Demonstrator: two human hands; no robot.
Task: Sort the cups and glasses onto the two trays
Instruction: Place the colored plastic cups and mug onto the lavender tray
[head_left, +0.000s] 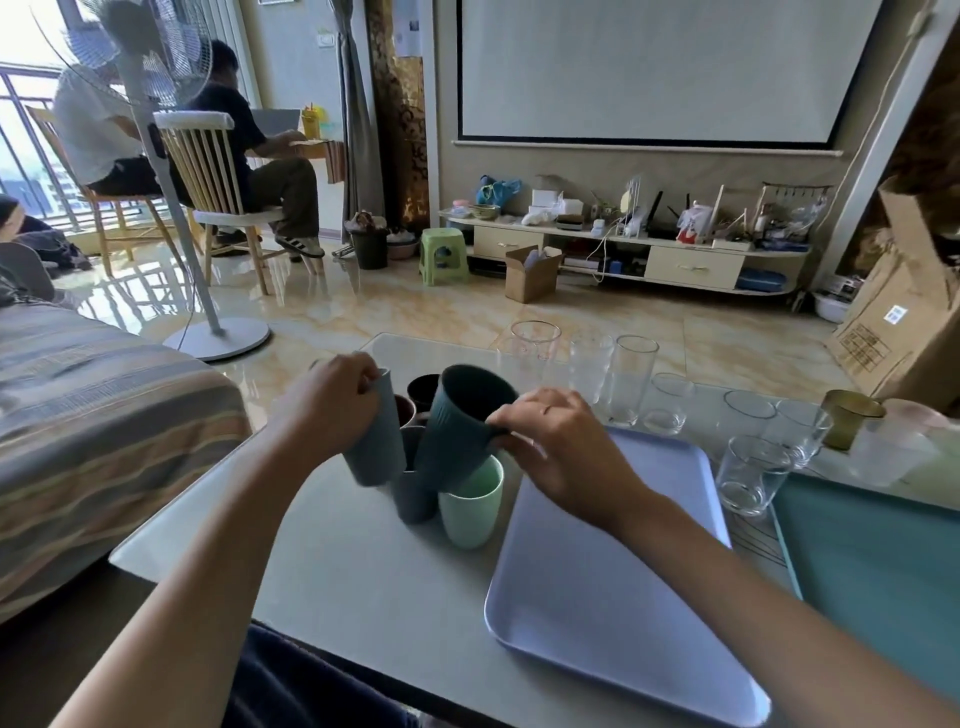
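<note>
— Both busy: left hand (332, 400) wraps a grey-blue cup (375, 439), right hand (558, 447) pinches the dark teal cup (462, 421) by its handle, tilted above the mint cup (471, 501).

— Handling?

— Light, stiff plastic, I'd judge; the glasses (623, 379) look breakable. Lilac tray (613, 571) and teal tray (883, 561) hold nothing on the worktop (337, 566).
</note>
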